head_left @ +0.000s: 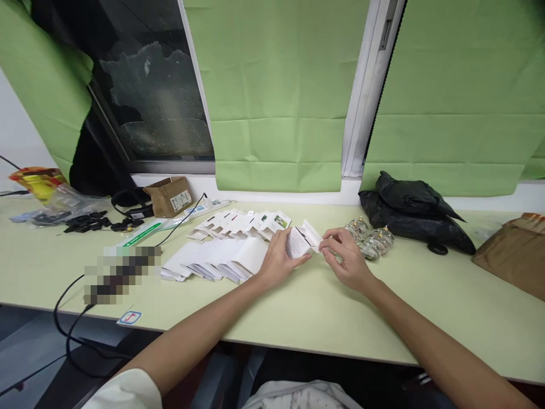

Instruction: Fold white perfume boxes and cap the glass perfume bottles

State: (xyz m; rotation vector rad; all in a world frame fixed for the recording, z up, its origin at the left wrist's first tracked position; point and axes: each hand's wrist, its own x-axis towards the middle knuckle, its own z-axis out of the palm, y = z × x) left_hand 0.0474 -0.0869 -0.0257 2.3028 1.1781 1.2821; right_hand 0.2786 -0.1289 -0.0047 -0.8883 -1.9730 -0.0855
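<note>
Fingers of both hands are on one small white box (297,244); findings run left to right. Far to the left of the fingers, a cardboard box (164,199) stands at the back of the table (293,309). Just left of the left fingers, white cartons (221,257) lie overlapped in two rows. They look flat and none shows as opened out, so the work is judged to be at an early stage. The left hand (276,259) has its fingers wrapped around the body of the small white box, thumb on the near side. That box is between the two sets of fingers, tilted, its end flap (312,232) standing out: opening appears done, closure not. Contents cannot be determined. The right hand (349,264) has thumb and forefinger drawn together, apparently pinching the flap's right edge. Just beyond these fingers, to the right, clear ornaments (377,243) with gold tops lie loose. Further right are a black plastic bag (415,218) and a brown package (513,255).
</note>
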